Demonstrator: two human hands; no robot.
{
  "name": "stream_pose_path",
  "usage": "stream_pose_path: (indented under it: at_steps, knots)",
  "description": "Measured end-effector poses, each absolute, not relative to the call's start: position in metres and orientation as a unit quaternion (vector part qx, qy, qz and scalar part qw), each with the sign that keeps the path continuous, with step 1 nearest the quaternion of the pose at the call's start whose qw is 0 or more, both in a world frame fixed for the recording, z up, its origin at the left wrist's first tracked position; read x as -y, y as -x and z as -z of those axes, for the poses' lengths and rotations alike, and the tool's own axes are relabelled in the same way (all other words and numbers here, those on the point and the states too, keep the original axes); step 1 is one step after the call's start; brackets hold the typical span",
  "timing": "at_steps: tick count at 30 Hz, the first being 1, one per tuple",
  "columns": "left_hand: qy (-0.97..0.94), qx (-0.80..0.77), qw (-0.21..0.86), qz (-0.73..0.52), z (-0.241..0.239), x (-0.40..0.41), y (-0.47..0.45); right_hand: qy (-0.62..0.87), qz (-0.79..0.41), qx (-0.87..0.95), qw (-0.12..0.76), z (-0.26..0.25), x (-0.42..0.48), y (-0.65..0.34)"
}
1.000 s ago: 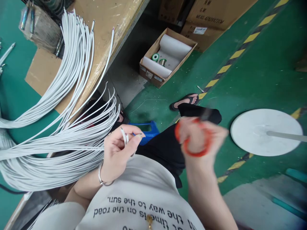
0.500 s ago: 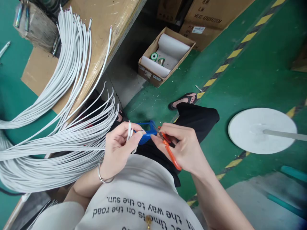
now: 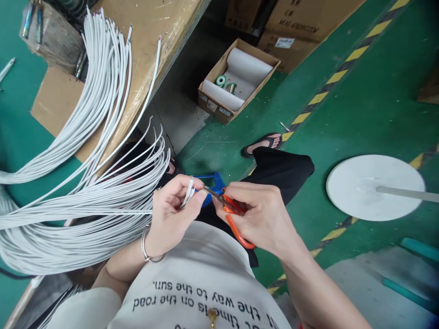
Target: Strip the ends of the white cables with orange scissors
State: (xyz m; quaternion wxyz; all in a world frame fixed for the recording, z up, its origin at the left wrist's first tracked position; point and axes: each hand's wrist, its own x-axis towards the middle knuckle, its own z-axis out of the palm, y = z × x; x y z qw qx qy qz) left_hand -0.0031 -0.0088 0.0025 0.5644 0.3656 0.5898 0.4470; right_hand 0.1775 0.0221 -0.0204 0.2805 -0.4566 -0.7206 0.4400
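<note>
Scissors edge closer to the wire ends, which the left hand pinches upright to meet them, the right hand gripping their orange handles.

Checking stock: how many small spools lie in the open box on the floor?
2: a green spool and a grey spool just right of it, between the white rolls in the box. Others may be hidden.

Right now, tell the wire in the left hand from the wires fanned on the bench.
The held wire is pinched in the left hand, its tip near the right hand's orange scissors; the bench wires lie untouched. The held wire shows a short tip, the bench wires long curves. Both are white.
</note>
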Motion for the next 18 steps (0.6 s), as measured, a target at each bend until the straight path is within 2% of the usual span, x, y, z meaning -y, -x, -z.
stream_pose_path:
  at_steps: [7,12,15,18]
  knots:
    - [-0.377,-0.599,0.553,-0.441,-0.003,0.01,0.002,0.476,-0.391,0.705,0.352,0.03,-0.014,-0.168]
    - [-0.382,-0.591,0.55,-0.449,-0.005,0.01,0.001,0.496,-0.435,0.632,0.406,0.034,-0.009,-0.154]
    - [-0.388,-0.588,0.547,-0.452,-0.004,0.014,0.005,0.515,-0.468,0.52,0.496,0.038,-0.022,-0.161]
    - [-0.384,-0.594,0.544,-0.451,0.0,0.018,0.01,0.543,-0.427,0.423,0.586,0.045,-0.039,-0.183]
